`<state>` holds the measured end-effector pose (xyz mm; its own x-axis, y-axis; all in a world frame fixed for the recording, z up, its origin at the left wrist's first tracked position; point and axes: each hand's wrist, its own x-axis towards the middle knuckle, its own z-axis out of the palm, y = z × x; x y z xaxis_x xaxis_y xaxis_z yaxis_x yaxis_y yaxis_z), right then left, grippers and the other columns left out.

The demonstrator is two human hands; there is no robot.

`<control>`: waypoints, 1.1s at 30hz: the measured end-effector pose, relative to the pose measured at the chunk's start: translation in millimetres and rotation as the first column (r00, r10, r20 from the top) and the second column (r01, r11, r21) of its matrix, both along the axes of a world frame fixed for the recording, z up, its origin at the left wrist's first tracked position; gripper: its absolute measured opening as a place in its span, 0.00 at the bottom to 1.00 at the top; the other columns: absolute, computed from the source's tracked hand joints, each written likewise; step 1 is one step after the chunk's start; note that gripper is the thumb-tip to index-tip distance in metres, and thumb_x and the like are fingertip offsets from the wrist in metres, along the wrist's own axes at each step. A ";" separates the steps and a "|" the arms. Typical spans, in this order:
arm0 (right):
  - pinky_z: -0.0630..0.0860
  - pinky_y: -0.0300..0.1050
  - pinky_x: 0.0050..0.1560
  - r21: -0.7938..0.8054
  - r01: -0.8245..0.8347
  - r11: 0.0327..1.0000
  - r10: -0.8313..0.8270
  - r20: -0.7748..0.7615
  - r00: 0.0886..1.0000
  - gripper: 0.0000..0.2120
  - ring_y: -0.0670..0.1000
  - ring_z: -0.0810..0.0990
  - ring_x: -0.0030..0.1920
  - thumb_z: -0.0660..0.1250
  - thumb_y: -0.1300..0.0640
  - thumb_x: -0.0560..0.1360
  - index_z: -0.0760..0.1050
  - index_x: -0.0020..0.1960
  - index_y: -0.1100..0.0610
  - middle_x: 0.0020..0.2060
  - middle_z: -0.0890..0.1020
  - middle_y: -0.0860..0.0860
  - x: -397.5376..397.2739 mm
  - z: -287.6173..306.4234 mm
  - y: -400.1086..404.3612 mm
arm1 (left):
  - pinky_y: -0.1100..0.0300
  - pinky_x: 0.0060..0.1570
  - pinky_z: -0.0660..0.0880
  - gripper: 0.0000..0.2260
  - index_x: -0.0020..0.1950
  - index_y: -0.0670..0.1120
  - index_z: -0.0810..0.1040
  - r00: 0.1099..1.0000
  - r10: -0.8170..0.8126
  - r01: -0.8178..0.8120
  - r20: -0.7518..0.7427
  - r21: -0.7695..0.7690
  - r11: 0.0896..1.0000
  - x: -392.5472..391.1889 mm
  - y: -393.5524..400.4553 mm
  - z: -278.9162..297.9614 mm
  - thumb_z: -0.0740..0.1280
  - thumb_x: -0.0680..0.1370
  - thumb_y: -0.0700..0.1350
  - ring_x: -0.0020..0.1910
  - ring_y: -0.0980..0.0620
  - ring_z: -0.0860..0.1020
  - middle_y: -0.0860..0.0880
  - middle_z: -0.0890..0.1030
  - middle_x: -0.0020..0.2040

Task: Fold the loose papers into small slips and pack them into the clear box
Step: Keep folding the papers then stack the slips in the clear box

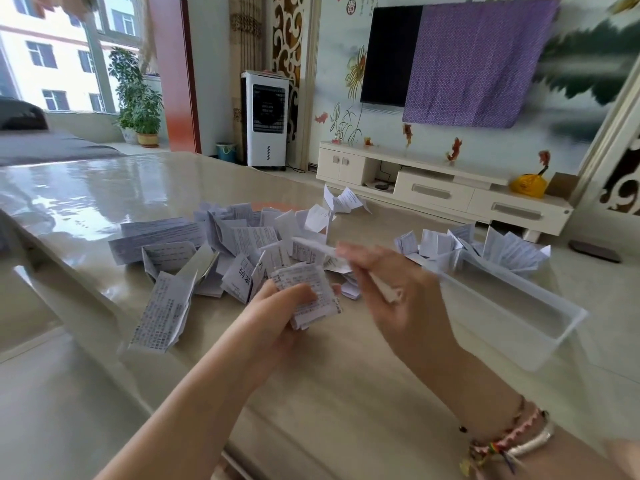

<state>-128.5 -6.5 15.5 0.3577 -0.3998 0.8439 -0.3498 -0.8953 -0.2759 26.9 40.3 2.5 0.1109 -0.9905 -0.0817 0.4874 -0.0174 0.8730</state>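
Item: left hand, fingers curling round a folded printed paper and gripping it just above the table.

Item: right hand, blurred; a narrow white slip is lying along the fingers. Whether the fingers are pinching it or only carrying it, cannot tell. Bracelets are sitting on the wrist.

Item: loose papers, lying in a heap just beyond both hands, some creased and standing on edge.

Item: neat stack of flat sheets, lying beyond and left of the left hand's grip, touching the heap.

Item: half-folded sheet, lying left of the left hand.

Item: clear box, lying right of the right hand; its near half is showing bare floor, its far end is holding folded slips standing upright.
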 end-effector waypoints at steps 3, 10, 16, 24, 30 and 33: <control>0.66 0.44 0.69 -0.022 -0.066 0.998 0.061 -0.178 0.982 0.12 0.42 0.79 0.60 0.62 0.56 0.78 0.82 0.56 0.55 0.55 0.84 0.47 11.1 -11.1 -0.5 | 0.65 0.35 0.73 0.16 0.56 0.40 0.79 0.998 0.006 -0.009 -0.060 -0.047 0.999 1.1 1.3 4.1 0.65 0.69 0.34 0.35 0.55 0.80 0.45 0.83 0.42; 0.64 0.50 0.70 -0.087 -0.068 0.994 0.040 -0.286 0.957 0.12 0.44 0.78 0.62 0.61 0.55 0.78 0.83 0.55 0.55 0.55 0.84 0.46 11.9 -19.0 -5.7 | 0.51 0.66 0.67 0.20 0.64 0.36 0.74 0.918 0.008 -0.012 -0.396 -0.009 1.000 5.4 8.0 11.3 0.58 0.72 0.37 0.51 0.45 0.78 0.38 0.79 0.53; 0.66 0.55 0.70 -0.105 -0.166 0.980 0.130 -0.291 0.948 0.10 0.46 0.78 0.62 0.63 0.57 0.79 0.83 0.54 0.55 0.55 0.83 0.47 15.1 -17.6 2.8 | 0.49 0.73 0.60 0.26 0.69 0.37 0.71 0.930 -0.011 0.017 -0.367 0.012 1.000 4.0 9.9 11.4 0.64 0.77 0.52 0.62 0.44 0.73 0.38 0.77 0.60; 0.75 0.43 0.51 0.183 -0.178 0.967 0.192 -0.061 0.980 0.06 0.45 0.80 0.46 0.62 0.57 0.76 0.78 0.48 0.55 0.42 0.82 0.44 13.3 0.1 17.1 | 0.49 0.64 0.70 0.20 0.65 0.38 0.75 0.984 0.050 -0.043 -0.173 0.044 0.998 -2.8 9.2 7.9 0.64 0.79 0.50 0.56 0.43 0.78 0.36 0.79 0.57; 0.77 0.48 0.46 0.231 -0.181 0.956 0.200 -0.062 0.978 0.04 0.46 0.80 0.44 0.62 0.58 0.79 0.74 0.49 0.50 0.40 0.80 0.41 10.2 4.7 17.4 | 0.57 0.41 0.74 0.13 0.56 0.43 0.79 0.997 0.040 -0.037 -0.063 0.056 0.998 -7.5 9.5 4.6 0.65 0.78 0.51 0.35 0.52 0.79 0.45 0.80 0.40; 0.76 0.49 0.42 0.249 -0.167 0.954 0.188 -0.061 0.980 0.04 0.49 0.79 0.40 0.60 0.55 0.79 0.74 0.50 0.51 0.39 0.79 0.43 10.2 4.3 13.6 | 0.58 0.38 0.75 0.17 0.61 0.42 0.78 1.000 0.002 -0.002 -0.012 0.047 0.999 -10.4 10.5 7.6 0.65 0.78 0.52 0.37 0.51 0.80 0.43 0.81 0.45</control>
